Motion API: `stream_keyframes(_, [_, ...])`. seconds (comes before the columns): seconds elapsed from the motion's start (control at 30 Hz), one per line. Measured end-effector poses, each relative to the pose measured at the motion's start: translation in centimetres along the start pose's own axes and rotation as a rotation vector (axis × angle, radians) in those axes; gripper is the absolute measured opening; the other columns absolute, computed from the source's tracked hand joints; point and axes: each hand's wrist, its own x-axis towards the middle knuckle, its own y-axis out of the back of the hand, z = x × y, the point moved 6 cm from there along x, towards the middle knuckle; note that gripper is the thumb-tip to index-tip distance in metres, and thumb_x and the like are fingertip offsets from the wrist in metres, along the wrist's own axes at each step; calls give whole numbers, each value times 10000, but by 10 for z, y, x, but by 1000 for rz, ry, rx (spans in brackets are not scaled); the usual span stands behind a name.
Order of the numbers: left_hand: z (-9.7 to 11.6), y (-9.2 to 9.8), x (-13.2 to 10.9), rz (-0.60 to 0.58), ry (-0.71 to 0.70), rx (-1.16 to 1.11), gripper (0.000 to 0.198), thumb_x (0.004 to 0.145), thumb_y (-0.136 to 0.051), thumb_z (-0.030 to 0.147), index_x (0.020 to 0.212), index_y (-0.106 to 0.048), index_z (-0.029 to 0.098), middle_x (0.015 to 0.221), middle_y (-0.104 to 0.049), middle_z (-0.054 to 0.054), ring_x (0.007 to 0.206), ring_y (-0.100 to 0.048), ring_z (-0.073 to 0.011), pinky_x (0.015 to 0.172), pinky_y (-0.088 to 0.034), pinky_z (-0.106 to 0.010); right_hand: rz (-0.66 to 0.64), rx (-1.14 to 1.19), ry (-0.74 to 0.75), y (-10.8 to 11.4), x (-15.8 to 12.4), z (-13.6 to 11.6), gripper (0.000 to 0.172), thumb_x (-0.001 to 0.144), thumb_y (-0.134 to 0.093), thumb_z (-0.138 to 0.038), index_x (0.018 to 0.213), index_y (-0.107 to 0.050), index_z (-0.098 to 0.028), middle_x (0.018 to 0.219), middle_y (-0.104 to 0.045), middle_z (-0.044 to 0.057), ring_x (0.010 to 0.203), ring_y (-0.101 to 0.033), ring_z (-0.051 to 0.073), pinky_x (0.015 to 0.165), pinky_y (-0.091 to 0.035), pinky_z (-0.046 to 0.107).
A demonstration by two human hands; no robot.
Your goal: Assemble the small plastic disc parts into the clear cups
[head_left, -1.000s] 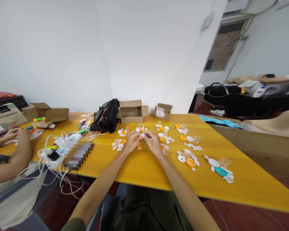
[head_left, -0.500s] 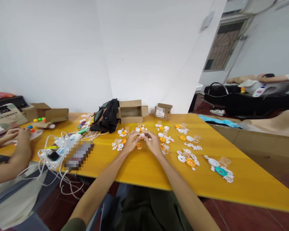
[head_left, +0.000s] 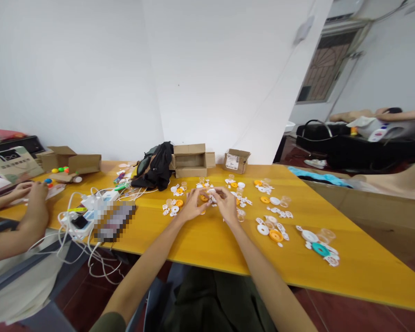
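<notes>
My left hand is curled over the middle of the table. An orange disc shows between its thumb and fingers, partly covered by them. My right hand pinches a small white plastic piece, and the left fingertips come close to it. The exact shape of that piece is hidden by the fingers. Below the left thumb a sliver of orange is visible. Around both hands lie groups of white discs, orange rings, clear cups and small white cut-out parts, such as the white disc to the left.
Farther right are an orange ring and a teal ring. Cardboard boxes and a black bag stand by the wall. A power strip with tangled cables lies left, beside a blurred dark device. Another person's hands work at far left.
Both hands have shifted slightly, and the white piece is now held mostly on the right-hand side. An orange disc now shows inside the left hand's curl. The camera view has turned slightly left.
</notes>
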Motion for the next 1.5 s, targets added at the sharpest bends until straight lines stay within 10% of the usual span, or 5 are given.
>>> stream_keyframes(0.43, [-18,0,-7,-274,25,39,610,618,-909,357,1162,-643,285,1159,-611,-44,1079,-560,-277,1002,-423,-427,-108,32,-64,-1,6,16,264,726,-722,-475,775,-684,-218,730,-738,51,687,-694,231,641,-578,360])
stream_keyframes(0.87, [-24,-2,-1,-264,60,-142,347,649,-877,380,851,-661,197,987,-543,-17,892,-529,-181,829,-475,-315,-446,-94,-19,-21,-6,0,81,756,-650,-219,741,-729,-204,760,-764,28,710,-683,202,705,-536,327])
stream_keyframes(1.5, [-34,-16,-2,-315,287,-585,536,483,-956,310,879,-626,164,813,-588,36,767,-539,-130,743,-439,-276,-508,-342,161,-29,-15,-8,197,836,-614,-79,815,-756,-215,826,-724,45,786,-653,198,776,-498,315])
